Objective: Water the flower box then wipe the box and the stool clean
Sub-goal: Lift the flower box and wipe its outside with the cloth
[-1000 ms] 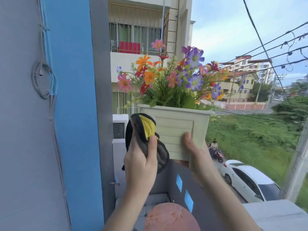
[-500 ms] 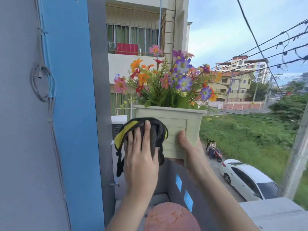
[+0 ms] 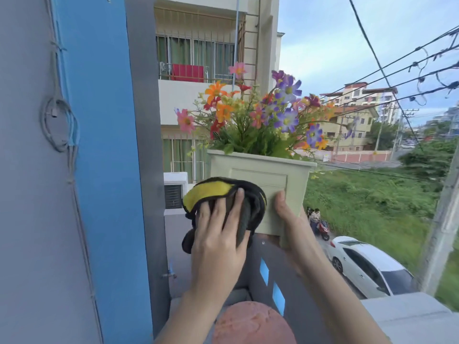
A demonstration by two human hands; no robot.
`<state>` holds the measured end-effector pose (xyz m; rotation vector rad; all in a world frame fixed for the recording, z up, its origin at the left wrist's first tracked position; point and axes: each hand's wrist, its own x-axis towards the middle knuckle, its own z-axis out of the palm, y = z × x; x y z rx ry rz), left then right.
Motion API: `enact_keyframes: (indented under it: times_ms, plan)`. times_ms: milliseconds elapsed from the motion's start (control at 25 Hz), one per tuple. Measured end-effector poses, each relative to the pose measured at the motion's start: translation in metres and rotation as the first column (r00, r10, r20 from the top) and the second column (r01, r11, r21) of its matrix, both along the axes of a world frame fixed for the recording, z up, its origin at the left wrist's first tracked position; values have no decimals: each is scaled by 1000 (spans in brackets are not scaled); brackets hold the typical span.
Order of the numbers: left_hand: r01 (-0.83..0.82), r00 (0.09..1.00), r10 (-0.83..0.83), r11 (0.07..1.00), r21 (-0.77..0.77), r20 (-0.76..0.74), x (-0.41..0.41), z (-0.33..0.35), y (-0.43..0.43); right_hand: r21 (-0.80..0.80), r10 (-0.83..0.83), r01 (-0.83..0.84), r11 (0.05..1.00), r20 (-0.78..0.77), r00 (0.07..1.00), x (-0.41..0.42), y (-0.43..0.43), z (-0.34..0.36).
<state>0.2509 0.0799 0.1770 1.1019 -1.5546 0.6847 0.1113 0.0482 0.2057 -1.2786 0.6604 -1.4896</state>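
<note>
While spread left fingers (image 3: 235,206) press cloth (image 3: 206,192) onto flower box (image 3: 263,171), right fingers (image 3: 280,201) grip it.

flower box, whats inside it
Pink, orange, red and purple flowers with green leaves rise out of the flower box. Whatever they stand in, soil or water, cannot be seen: the foliage and the box's rim cover the inside.

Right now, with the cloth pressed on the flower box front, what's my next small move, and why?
Probably slide the cloth up and to the right across the front. The left hand presses it only on the lower left of the flower box, so the rest of that face looks unwiped. The right hand grips the lower right corner, which should steady the box during the stroke.
</note>
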Motion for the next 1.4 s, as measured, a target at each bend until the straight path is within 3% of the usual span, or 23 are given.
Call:
enact_keyframes:
  times_ms: [80,120,160,200,240,280,440,560,720,880,1080,1240,1400]
  plan:
    - [97,991,-96,995,-3,94,0,-17,2,50,54,-54,997,-6,999,-10,-2,0]
    - [199,979,-200,980,28,34,3,-22,7,84,88,-88,993,-1,996,-18,-3,1]
    - [347,933,-337,935,70,-128,4,-22,15,117,127,-128,985,12,992,-25,-5,0]
    - [526,814,-467,845,97,-345,3,-15,22,138,163,-164,977,20,987,-31,-6,0]
    - [695,637,-555,713,89,-535,2,-5,22,144,201,-203,969,30,979,-36,-7,-2]
    - [803,482,-586,593,61,-651,3,7,18,146,238,-244,959,58,970,-40,-6,-4]
    - [886,229,-509,462,-39,-830,19,33,-10,119,333,-360,925,202,921,-41,-1,-8]
    - [884,295,-467,465,52,-834,13,17,1,128,296,-320,939,180,938,-43,-3,-10]
    - [855,420,-583,510,89,-696,0,30,14,212,250,-276,937,145,957,-41,-9,-17]
    - [821,267,-458,569,-48,-848,16,44,-15,226,263,-306,925,202,943,-39,-11,-28]
    - [833,397,-554,552,33,-732,5,36,2,193,289,-312,931,138,947,-39,-12,-27]
    - [763,320,-374,647,3,-870,23,29,-23,178,295,-315,932,130,947,-39,-9,-29]
    - [799,388,-527,602,-10,-756,1,21,11,159,308,-321,934,99,946,-36,-9,-19]
